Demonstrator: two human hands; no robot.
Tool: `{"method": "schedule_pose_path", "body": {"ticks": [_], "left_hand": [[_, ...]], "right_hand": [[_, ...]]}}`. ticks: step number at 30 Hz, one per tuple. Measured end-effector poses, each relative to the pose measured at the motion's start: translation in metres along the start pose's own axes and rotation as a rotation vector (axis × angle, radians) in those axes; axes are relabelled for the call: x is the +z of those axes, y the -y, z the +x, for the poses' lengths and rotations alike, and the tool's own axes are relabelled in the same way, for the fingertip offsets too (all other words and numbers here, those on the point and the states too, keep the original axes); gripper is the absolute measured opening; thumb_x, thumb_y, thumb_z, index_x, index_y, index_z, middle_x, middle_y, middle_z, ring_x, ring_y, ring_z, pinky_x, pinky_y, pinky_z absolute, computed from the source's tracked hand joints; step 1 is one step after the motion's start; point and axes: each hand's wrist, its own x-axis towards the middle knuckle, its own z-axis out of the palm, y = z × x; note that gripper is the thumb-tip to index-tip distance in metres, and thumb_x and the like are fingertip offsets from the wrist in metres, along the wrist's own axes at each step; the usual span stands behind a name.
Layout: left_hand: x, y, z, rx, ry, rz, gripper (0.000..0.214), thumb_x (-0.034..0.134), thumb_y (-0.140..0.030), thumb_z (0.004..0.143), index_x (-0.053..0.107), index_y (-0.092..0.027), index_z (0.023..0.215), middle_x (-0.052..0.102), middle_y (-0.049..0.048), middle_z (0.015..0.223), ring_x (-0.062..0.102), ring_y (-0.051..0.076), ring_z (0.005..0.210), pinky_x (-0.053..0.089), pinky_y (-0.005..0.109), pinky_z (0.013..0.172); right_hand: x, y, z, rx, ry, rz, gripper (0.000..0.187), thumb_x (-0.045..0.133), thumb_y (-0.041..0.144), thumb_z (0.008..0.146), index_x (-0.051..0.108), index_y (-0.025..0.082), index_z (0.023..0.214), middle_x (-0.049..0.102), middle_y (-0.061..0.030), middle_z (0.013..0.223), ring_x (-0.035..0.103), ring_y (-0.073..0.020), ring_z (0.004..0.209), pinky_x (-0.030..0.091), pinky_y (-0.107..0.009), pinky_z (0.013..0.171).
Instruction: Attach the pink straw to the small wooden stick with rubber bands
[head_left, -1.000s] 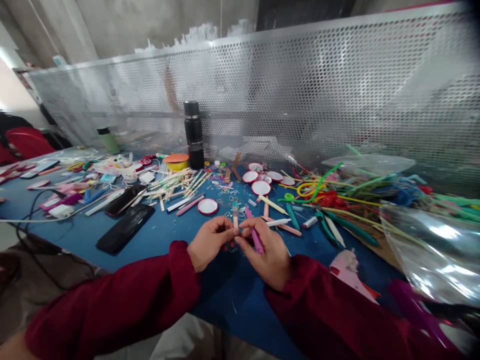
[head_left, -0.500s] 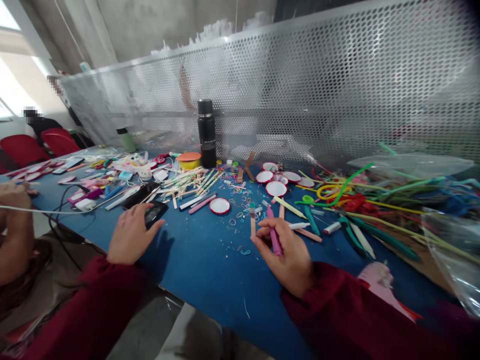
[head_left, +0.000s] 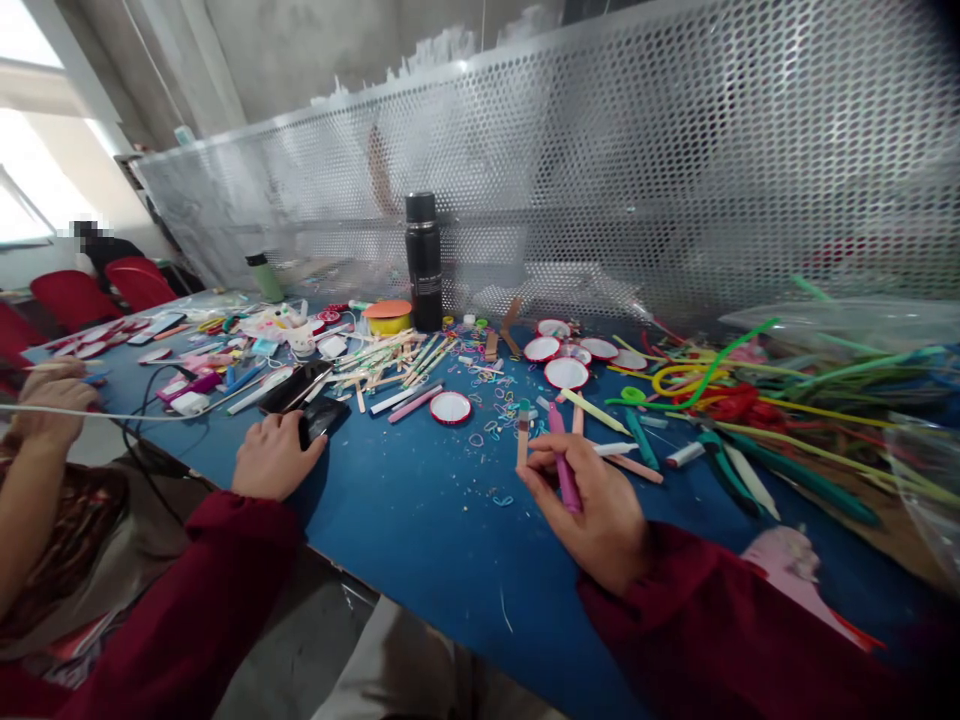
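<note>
On the blue bench (head_left: 420, 520), the person's right hand (head_left: 592, 505) is gripping a pink stick (head_left: 562, 465) between thumb and fingers, its tip pointing away toward the clutter, so the stick is sitting raised off the surface, probably to keep it ready for handling. A wooden stick (head_left: 522, 440) with a green end is lying just beside those fingers, within easy reach. The left hand (head_left: 274, 460) is resting palm down with loose fingers, holding nothing, fingertips touching a black phone (head_left: 319, 420) near the bench edge.

Beyond the hands, red-rimmed white lids (head_left: 451, 408) are lying scattered among small rubber bands (head_left: 491, 425), and a heap of wooden sticks (head_left: 390, 360) is crowding the middle. A black flask (head_left: 424, 265) is standing upright against the perforated screen (head_left: 675, 170), with a yellow tub (head_left: 388, 318) beside it. Coloured pipe cleaners (head_left: 720, 390) are sprawling to the right. A white cable (head_left: 112, 415) is running across toward another person's hand (head_left: 52, 400) at far left, well apart from the left hand.
</note>
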Motion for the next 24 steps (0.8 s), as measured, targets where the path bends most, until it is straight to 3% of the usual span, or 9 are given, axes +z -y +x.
{"method": "schedule_pose_path", "body": {"ticks": [4,10,19,24], "left_hand": [[-0.003,-0.007,-0.008,0.104,0.027,-0.011,0.068,0.040,-0.059,0.084,0.048,-0.018,0.138,0.053,0.0159,0.131,0.045,0.037,0.124,0.036,0.047,0.103],[-0.008,-0.024,-0.010,0.120,0.030,0.011,0.067,0.038,-0.057,0.085,0.049,-0.017,0.137,0.054,0.0164,0.129,0.045,0.037,0.125,0.037,0.048,0.103],[0.004,-0.010,0.006,0.182,0.065,0.017,0.073,0.037,-0.061,0.083,0.045,-0.016,0.140,0.054,0.0174,0.130,0.047,0.037,0.125,0.036,0.047,0.104],[0.003,-0.013,0.009,0.169,0.063,0.021,0.073,0.036,-0.064,0.083,0.046,-0.019,0.139,0.054,0.0165,0.129,0.046,0.037,0.125,0.036,0.047,0.103]], "right_hand": [[-0.001,-0.003,0.001,0.010,0.010,0.001,0.019,0.059,0.033,0.087,0.055,0.025,0.104,0.071,-0.0006,0.082,0.069,-0.0165,0.075,0.053,-0.029,0.070],[0.000,-0.004,0.000,0.028,0.027,0.019,0.019,0.060,0.031,0.087,0.055,0.025,0.104,0.070,0.0004,0.082,0.069,-0.0156,0.074,0.051,-0.028,0.070],[0.005,-0.008,-0.002,0.143,0.043,0.148,0.022,0.061,0.026,0.085,0.053,0.025,0.105,0.069,0.0020,0.079,0.067,-0.0145,0.073,0.052,-0.026,0.069],[0.008,-0.009,-0.005,0.166,0.067,0.166,0.022,0.061,0.026,0.085,0.052,0.026,0.106,0.068,0.0023,0.080,0.067,-0.0142,0.073,0.051,-0.027,0.070]]}}
